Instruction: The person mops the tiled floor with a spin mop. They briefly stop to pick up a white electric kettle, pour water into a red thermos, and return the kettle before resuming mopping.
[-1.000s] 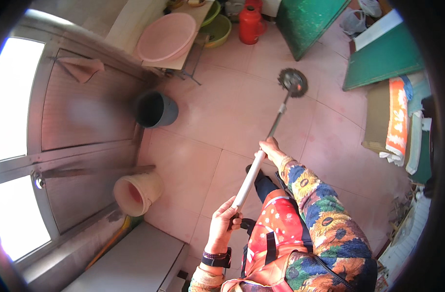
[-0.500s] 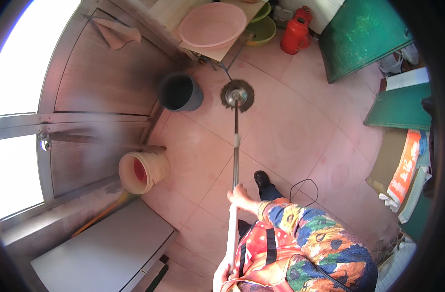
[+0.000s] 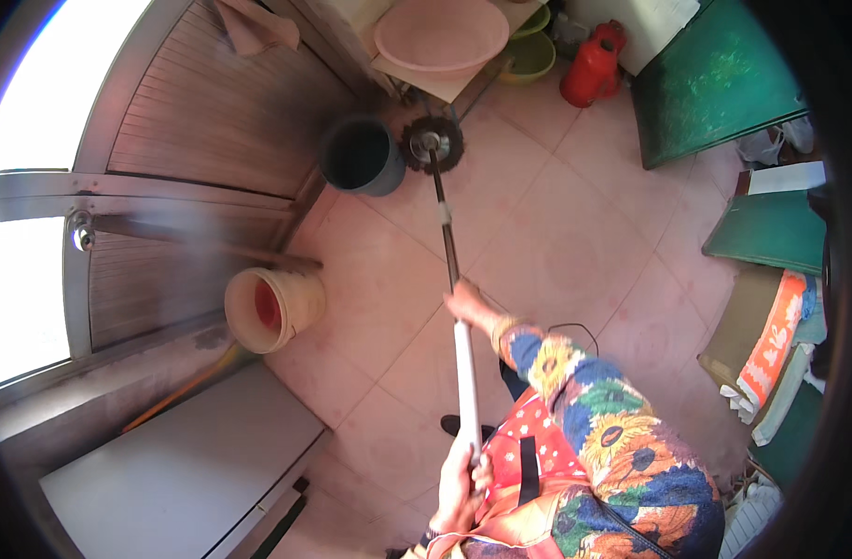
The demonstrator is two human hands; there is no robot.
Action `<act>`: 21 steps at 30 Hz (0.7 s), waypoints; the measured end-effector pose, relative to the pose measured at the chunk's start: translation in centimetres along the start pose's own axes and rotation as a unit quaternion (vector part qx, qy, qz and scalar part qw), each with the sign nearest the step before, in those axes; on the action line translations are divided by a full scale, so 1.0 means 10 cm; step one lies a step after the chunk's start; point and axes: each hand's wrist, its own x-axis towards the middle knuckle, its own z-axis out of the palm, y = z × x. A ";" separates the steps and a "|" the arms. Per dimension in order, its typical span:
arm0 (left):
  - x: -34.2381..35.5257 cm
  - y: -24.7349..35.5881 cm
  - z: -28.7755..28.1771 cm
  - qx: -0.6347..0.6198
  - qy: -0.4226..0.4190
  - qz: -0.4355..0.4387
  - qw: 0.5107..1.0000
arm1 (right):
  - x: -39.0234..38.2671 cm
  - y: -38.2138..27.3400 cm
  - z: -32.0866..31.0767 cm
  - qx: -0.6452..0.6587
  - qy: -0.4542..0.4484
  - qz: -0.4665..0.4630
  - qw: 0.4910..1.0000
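Gripping mop pole [image 3: 466,373], mop head [image 3: 426,141] beyond fingers [image 3: 483,472]

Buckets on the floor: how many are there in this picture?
2: a dark bucket just left of the mop head, and a cream bucket with something red inside, near the pale cabinet. Others could be hidden from view.

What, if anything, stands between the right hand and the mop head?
Nothing visible: only the pole runs from the right hand to the mop head. The dark bucket is left of that line.
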 end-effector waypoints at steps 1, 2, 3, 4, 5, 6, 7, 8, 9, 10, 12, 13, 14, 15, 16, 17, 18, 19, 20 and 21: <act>-0.16 0.00 -0.12 -0.052 -0.036 -0.043 0.997 | -0.14 0.09 0.18 0.003 0.040 0.044 0.998; -0.32 0.00 -0.25 -0.134 -0.124 -0.093 0.979 | -0.29 0.17 0.38 -0.019 0.044 0.060 0.997; -0.55 0.01 -0.38 -0.103 -0.084 -0.085 0.987 | -0.48 0.25 0.60 -0.030 0.022 0.066 0.997; -0.72 0.03 -0.48 -0.053 -0.029 -0.072 0.996 | -0.69 0.29 0.85 0.006 0.004 0.094 0.996; -0.90 0.06 -0.56 0.003 0.025 -0.060 0.998 | -0.89 0.34 1.02 0.093 -0.066 0.135 0.984; -1.04 0.09 -0.60 0.050 0.057 -0.053 0.996 | -1.09 0.36 1.18 0.024 -0.042 0.076 0.996; -1.18 0.16 -0.62 0.087 0.086 -0.047 0.991 | -1.31 0.43 1.26 0.044 -0.046 0.047 0.997; -1.27 0.21 -0.60 0.117 0.103 -0.039 0.987 | -1.50 0.50 1.28 0.056 -0.064 0.040 0.996; -1.32 0.29 -0.54 0.141 0.117 -0.036 0.982 | -1.67 0.55 1.28 0.083 -0.061 0.039 0.994; -1.33 0.37 -0.45 0.163 0.128 -0.033 0.978 | -1.80 0.59 1.28 0.110 -0.060 0.061 0.990; -1.31 0.50 -0.22 0.197 0.139 -0.029 0.970 | -1.90 0.66 1.15 0.093 -0.027 0.060 0.993; -1.27 0.56 -0.09 0.211 0.131 -0.028 0.968 | -1.87 0.69 1.05 0.125 -0.017 0.088 0.988; -1.23 0.61 0.03 0.225 0.122 -0.030 0.966 | -1.81 0.72 0.94 0.130 0.026 0.071 0.989; -1.20 0.67 0.13 0.236 0.112 -0.031 0.965 | -1.65 0.72 0.84 0.075 0.051 0.080 0.993; -1.12 0.67 0.23 0.248 0.095 -0.032 0.963 | -1.46 0.74 0.68 0.117 0.047 0.089 0.988; -1.02 0.64 0.31 0.257 0.079 -0.034 0.963 | -1.26 0.77 0.48 0.108 0.101 0.075 0.986; -0.88 0.56 0.38 0.259 0.060 -0.036 0.963 | -1.00 0.78 0.24 0.166 0.060 0.096 0.980; -0.69 0.44 0.45 0.249 0.040 -0.037 0.967 | -0.75 0.76 0.05 0.126 0.106 0.056 0.985; -0.48 0.27 0.51 0.226 0.011 -0.034 0.973 | -0.53 0.73 -0.13 0.080 0.159 0.042 0.983; -0.22 0.17 0.58 0.169 -0.025 -0.028 0.985 | -0.30 0.71 -0.34 0.119 0.143 0.060 0.981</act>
